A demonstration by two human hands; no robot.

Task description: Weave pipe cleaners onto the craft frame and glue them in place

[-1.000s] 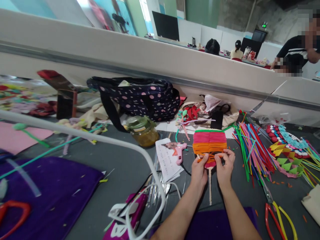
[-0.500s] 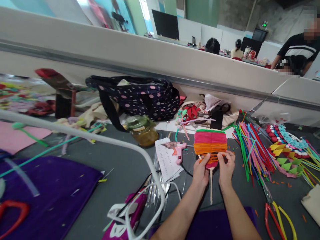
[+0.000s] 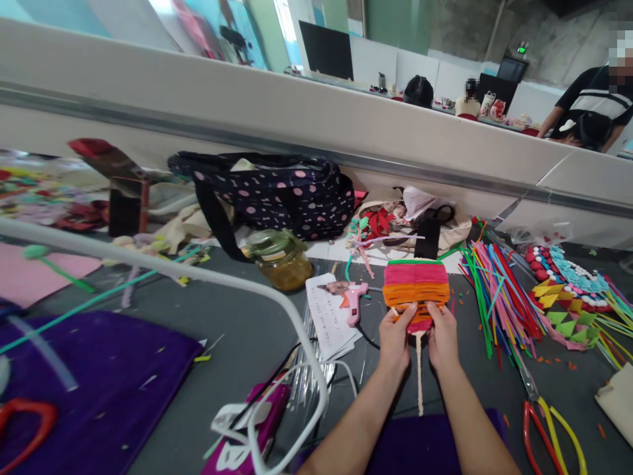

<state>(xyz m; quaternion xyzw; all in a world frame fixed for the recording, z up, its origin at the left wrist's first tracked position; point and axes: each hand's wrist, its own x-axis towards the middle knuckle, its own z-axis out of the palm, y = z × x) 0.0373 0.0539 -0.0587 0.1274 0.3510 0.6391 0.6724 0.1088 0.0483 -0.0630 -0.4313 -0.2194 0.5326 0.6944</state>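
Observation:
A fan-shaped craft piece has a green top edge, a pink band, orange rows below and a pink tip. Its thin, pale, twisted handle points down toward me. My left hand grips the lower left edge, thumb on the orange rows and fingers underneath. On the lower right edge, my right hand holds it the same way, thumb on top. Both thumbs press near the middle, over narrow gaps between the orange strips. The hands hide the lower sides and the back.
Left of the hands lie a pink glue gun, paper sheets and a lidded jar. Colourful pipe cleaners and red-and-yellow-handled pliers are to the right. A white tube arches across the left foreground. A dotted bag stands behind.
My right hand's raised, pinching fingers have settled around the lower right edge, with the thumb now lying on the orange rows. The left hand stays nearly in place.

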